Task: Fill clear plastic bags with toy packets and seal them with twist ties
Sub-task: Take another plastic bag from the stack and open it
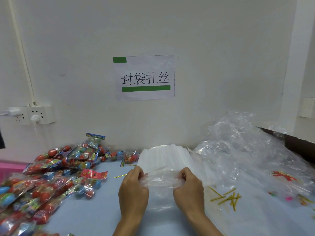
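A clear plastic bag is stretched between both hands over the light blue table. My left hand pinches its left edge and my right hand pinches its right edge near the top. Just behind lies a flat stack of clear bags. Toy packets with red and blue balls are heaped on the left. Several gold twist ties lie scattered to the right of my right hand, and one single twist tie lies left of my left hand.
A large heap of crumpled clear plastic with filled bags covers the right side. A white wall with a paper sign stands close behind. A power strip is mounted at the left, above a pink surface.
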